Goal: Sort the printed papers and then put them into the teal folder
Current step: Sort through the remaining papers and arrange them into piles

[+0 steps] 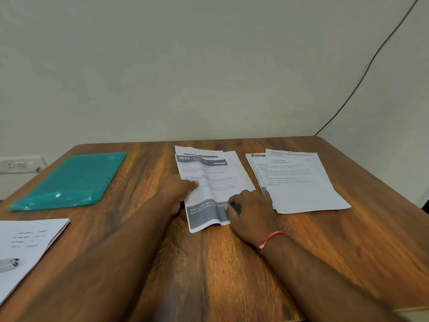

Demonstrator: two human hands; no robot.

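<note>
The teal folder [69,180] lies shut and flat at the table's far left. Two piles of printed papers sit at the back of the table. The middle pile [209,177] has a top sheet headed "3634" with a grey band at its near end. My left hand [178,191] pinches its left edge, thumb on top. With its fingers curled, my right hand [250,210] grips the pile's near right corner. The top sheet bows up between the two hands. Just to the right, untouched, is the right pile [299,187], slightly fanned.
A separate printed sheet [27,240] lies at the near left edge of the wooden table [232,263], with a small metal object [8,264] on it. A wall socket [18,163] is at far left. A black cable [371,61] runs down the wall at the right.
</note>
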